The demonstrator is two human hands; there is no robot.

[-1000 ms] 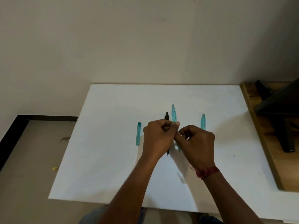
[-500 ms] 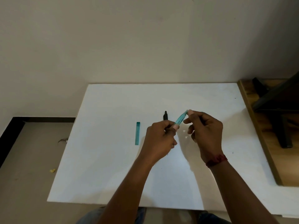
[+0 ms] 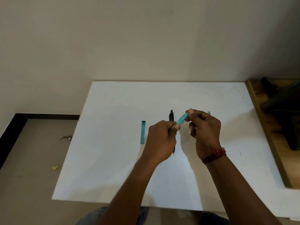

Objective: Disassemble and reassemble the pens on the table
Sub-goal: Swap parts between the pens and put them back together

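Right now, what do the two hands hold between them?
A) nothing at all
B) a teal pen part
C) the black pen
B: the left hand and the right hand each pinch one end of the teal pen part; the black pen lies on the table.

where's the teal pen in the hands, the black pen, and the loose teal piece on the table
teal pen (image 3: 182, 120): head view, middle of the visible barrel.
black pen (image 3: 171, 117): head view, exposed far end.
loose teal piece (image 3: 143, 134): head view, its middle.
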